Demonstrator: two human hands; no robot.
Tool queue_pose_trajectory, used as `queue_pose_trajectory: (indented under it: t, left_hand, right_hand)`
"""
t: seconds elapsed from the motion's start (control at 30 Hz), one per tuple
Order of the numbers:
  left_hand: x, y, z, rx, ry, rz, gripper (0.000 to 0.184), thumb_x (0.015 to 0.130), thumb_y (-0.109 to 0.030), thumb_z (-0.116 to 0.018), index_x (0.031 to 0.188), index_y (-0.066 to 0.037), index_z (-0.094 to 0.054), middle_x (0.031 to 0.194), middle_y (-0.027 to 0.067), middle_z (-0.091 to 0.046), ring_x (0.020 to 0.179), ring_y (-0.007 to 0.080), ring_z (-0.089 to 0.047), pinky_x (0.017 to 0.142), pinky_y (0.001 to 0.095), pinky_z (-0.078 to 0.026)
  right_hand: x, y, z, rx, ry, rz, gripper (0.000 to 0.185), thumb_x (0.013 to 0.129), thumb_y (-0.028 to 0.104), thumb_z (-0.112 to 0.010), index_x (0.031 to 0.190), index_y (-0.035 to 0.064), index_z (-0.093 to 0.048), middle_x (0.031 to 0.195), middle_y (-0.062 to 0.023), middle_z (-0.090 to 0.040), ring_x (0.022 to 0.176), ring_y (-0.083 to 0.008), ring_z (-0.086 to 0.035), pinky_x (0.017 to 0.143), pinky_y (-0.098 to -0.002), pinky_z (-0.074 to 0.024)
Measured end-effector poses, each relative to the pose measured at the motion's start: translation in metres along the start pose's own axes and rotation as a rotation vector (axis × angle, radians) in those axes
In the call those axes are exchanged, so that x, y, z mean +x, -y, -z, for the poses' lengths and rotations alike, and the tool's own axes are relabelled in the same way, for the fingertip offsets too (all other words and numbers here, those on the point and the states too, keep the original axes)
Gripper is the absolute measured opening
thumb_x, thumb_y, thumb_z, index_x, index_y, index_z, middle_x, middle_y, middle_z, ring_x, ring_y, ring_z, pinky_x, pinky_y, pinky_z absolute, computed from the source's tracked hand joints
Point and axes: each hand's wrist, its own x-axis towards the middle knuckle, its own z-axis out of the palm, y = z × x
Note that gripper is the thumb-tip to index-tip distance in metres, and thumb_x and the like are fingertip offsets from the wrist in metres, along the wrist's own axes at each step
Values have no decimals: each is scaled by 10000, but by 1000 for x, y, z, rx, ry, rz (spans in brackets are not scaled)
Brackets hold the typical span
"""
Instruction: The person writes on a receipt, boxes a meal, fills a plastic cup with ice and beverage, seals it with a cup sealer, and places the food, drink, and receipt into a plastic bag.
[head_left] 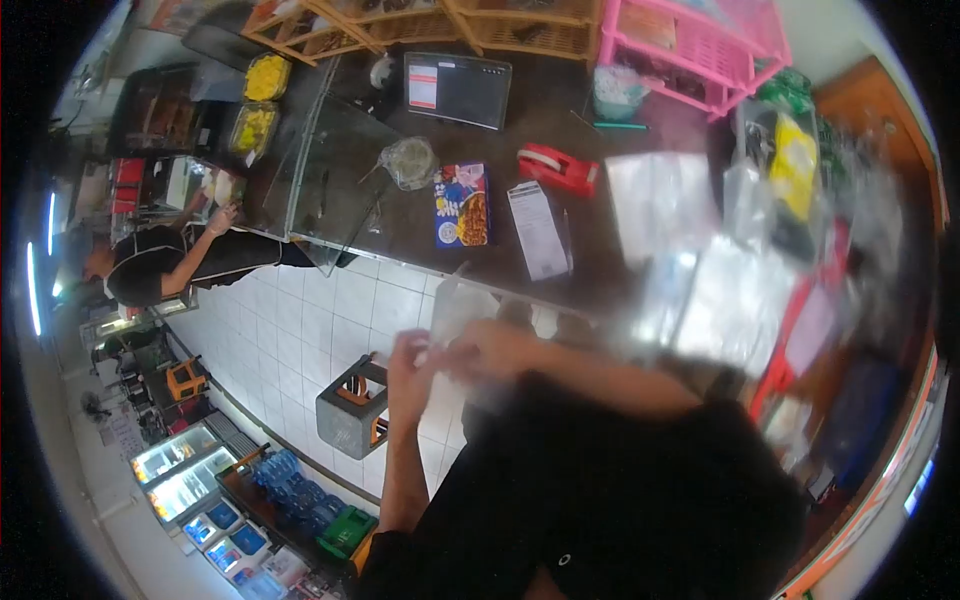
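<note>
One dark counter (592,248) stood beyond what looked like a translucent plastic bag (462,308), held up by its edge; right hand (488,350) and left hand (405,375) worked close together, their grip too blurred to tell. Light, steady pinching probably suited it.

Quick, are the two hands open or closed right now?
Left hand: fingers bent; too blurred to tell whether it holds anything.
Right hand: blurred, beside a translucent whitish plastic bag; its grip cannot be told.
</note>
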Motion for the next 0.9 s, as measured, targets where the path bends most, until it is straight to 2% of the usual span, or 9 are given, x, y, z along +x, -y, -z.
queue_pose_trajectory:
  t: [0.07,0.13,0.2,0.27,0.4,0.47,0.67,0.87,0.9]
  left_hand:
    - [13,-24,3,0,14,-287,526,826,-166,-751,1257,-19,-487,1232,121,-537,1207,214,-506,1009,363,-439]
    - [28,-44,10,825,79,-882,555,880,-258,-663,1329,-13,-448,1318,142,-531,1107,221,-587,844,342,-537]
    - [36,-18,35,-11,326,-277,632,763,-146,-749,1328,-23,-493,1294,95,-529,1207,204,-482,1017,351,-412]
    - [36,-55,50,363,312,87,472,750,-118,-752,1187,-10,-608,1159,65,-620,1147,208,-521,974,366,-428]
    - [42,-67,60,690,-289,-965,163,758,-6,-705,887,-16,-606,832,74,-602,826,178,-577,786,308,-469]
    - [39,-75,51,557,-593,-919,155,772,-34,-704,848,-31,-568,779,74,-568,746,170,-560,724,294,-463]
    - [49,-63,94,-35,254,-5,161,880,-146,-663,901,4,-609,792,38,-617,738,109,-573,677,261,-456]
    - [85,-42,177,457,-88,-265,288,897,-88,-598,637,-38,-485,535,33,-509,500,97,-471,474,287,-391]
    - [86,-42,185,556,-157,-405,355,890,-59,-584,590,-44,-396,480,35,-455,467,94,-432,450,298,-366]
  right_hand:
    - [5,13,0,113,83,-20,157,783,199,-694,873,71,-708,772,-108,-673,725,-207,-645,664,-364,-493]
    - [12,35,2,132,187,-91,192,792,196,-690,927,60,-699,797,-108,-681,754,-200,-654,691,-360,-499]
    - [15,51,2,92,75,-20,204,800,207,-689,935,55,-695,801,-115,-679,749,-212,-649,699,-359,-498]
    - [21,53,7,44,-38,55,216,807,218,-688,943,49,-690,805,-122,-676,744,-223,-645,708,-357,-496]
    - [44,34,9,-252,-199,-118,266,815,293,-708,923,51,-680,801,-141,-654,721,-280,-602,704,-363,-482]
    - [67,57,2,-207,-229,-274,298,795,313,-733,872,33,-666,780,-131,-650,702,-251,-602,685,-359,-479]
    - [119,41,-44,-37,-240,-21,344,739,326,-784,756,17,-633,709,-121,-611,633,-193,-540,619,-355,-451]
    - [124,9,13,-263,-486,-487,188,816,190,-630,782,5,-631,734,-176,-653,715,-322,-635,683,-459,-496]
    - [117,-28,29,-495,-642,-155,115,801,100,-594,735,6,-603,688,-194,-614,708,-354,-625,667,-457,-490]
